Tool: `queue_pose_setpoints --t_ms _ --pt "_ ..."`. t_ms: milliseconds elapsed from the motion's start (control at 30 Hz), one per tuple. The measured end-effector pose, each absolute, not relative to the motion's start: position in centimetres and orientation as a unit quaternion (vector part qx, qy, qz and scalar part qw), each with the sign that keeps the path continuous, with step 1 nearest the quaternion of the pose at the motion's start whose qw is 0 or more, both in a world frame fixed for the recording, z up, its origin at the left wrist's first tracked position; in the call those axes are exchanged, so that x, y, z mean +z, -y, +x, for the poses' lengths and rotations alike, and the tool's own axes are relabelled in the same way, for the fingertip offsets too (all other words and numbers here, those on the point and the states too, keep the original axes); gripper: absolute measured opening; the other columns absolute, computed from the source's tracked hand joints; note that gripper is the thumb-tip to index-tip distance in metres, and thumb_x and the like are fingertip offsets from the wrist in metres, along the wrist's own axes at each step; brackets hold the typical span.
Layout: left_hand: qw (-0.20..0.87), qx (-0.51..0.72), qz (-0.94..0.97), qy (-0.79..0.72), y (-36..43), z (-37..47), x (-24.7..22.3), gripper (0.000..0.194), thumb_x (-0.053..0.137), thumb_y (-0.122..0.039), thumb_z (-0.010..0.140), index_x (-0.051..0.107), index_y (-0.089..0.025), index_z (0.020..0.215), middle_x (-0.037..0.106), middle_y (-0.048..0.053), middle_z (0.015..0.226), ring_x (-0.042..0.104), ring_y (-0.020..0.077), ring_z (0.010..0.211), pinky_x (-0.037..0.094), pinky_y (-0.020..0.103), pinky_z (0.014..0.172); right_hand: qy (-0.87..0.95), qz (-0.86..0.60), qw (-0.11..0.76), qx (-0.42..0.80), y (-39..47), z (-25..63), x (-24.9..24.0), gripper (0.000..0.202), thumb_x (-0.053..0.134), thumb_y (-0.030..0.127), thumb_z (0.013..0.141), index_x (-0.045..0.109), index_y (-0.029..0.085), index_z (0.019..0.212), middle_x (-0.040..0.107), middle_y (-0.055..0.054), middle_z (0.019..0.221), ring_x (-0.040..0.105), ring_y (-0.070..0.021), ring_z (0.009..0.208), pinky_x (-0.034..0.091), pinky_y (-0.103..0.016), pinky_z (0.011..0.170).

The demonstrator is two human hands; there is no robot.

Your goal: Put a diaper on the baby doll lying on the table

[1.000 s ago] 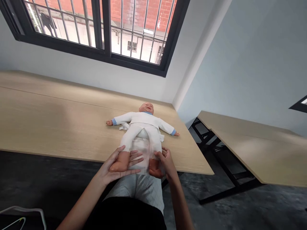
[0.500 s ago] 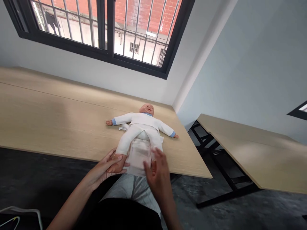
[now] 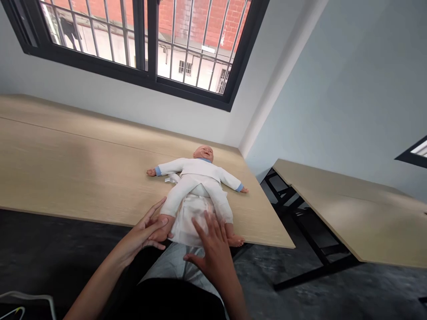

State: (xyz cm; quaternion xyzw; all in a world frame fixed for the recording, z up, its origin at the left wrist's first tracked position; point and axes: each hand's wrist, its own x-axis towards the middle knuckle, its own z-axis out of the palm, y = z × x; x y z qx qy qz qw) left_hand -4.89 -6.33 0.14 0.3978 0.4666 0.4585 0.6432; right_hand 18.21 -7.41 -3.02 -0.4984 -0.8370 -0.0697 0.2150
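Note:
A baby doll [image 3: 200, 166] in a white outfit with blue cuffs lies on its back, head toward the window and legs spread toward me. Between its legs a white diaper [image 3: 188, 222] is spread out, its front end reaching the table's near edge. My left hand [image 3: 145, 233] is around the doll's foot on the left, thumb on top and some fingers underneath. Fingers spread, my right hand [image 3: 211, 244] is over the diaper's right part, close to the doll's other leg; whether it touches the diaper I cannot tell. A diaper tab [image 3: 172, 178] sticks out beside the doll's waist.
The doll lies near the right end of a light wooden table [image 3: 83, 164]. Across a gap on the right stands a second table [image 3: 360, 209] with black metal legs. A barred window [image 3: 150, 44] is in the wall behind. White cables [image 3: 30, 295] show at the lower left.
My right hand has come away from the doll's right-side leg and moved onto the diaper, fingers spreading. That leg now lies farther right, its foot visible. My left hand stays at the other foot.

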Motion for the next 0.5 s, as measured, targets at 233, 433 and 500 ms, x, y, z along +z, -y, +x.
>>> queue_pose_setpoints --t_ms 233,433,500 --pt "0.651 0.442 0.403 -0.468 6.2 -5.2 -0.2 0.092 0.074 -0.034 0.078 0.019 -0.039 0.151 0.056 0.01 0.127 0.073 0.0216 0.073 0.06 0.031 0.053 0.825 -0.449 0.329 -0.102 6.4 15.5 -6.3 0.038 0.049 0.009 0.091 0.061 0.026 0.123 0.065 0.0 0.128 0.055 -0.0218 0.125 0.026 -0.047 0.116" --pt "0.653 0.458 0.38 -0.468 6.5 -4.7 0.2 0.093 0.071 -0.028 0.078 0.017 -0.04 0.153 0.063 0.006 0.108 0.071 0.0201 0.071 0.061 0.032 0.056 0.8 -0.43 0.401 -0.12 7.3 15.8 -5.0 0.043 0.036 0.002 0.092 0.06 0.021 0.121 0.071 -0.001 0.113 0.063 -0.017 0.11 0.037 -0.037 0.107" --pt "0.649 0.452 0.388 -0.473 6.7 -4.6 0.4 0.092 0.072 -0.029 0.078 0.018 -0.038 0.153 0.065 0.005 0.104 0.071 0.0198 0.069 0.061 0.032 0.057 0.801 -0.431 0.394 -0.132 7.5 16.0 -3.7 0.044 0.034 0.002 0.091 0.059 0.02 0.123 0.071 -0.003 0.113 0.063 -0.018 0.107 0.042 -0.036 0.099"
